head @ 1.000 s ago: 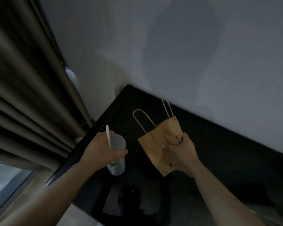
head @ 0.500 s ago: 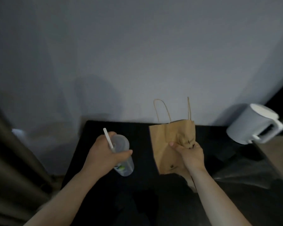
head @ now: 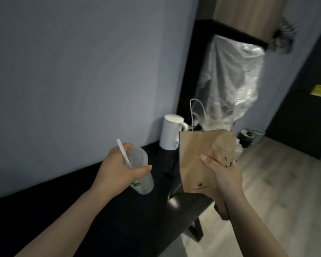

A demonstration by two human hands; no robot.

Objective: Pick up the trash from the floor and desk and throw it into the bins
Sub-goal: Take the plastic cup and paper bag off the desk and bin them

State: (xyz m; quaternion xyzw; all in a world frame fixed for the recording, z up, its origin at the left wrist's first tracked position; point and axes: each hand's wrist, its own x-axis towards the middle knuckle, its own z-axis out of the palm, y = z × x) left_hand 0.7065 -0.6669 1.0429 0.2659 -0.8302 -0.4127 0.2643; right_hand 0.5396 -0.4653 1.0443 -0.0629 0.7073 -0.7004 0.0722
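Jug [head: 170, 136] stands on the desk [head: 109, 219] at its far edge. Cup [head: 145, 184] is left of bag [head: 195, 164]. Bins [head: 248, 137] stand on the floor [head: 285, 182] beyond.

You are holding a clear plastic cup [head: 144, 179] tilted in your left hand [head: 119, 168], its white straw [head: 123, 153] sticking up past your fingers. You are gripping a creased brown paper bag [head: 195, 160] upright in your right hand [head: 225, 176], its twine handles standing up. Small, blurred bins [head: 246, 140] are sitting on the floor well beyond.
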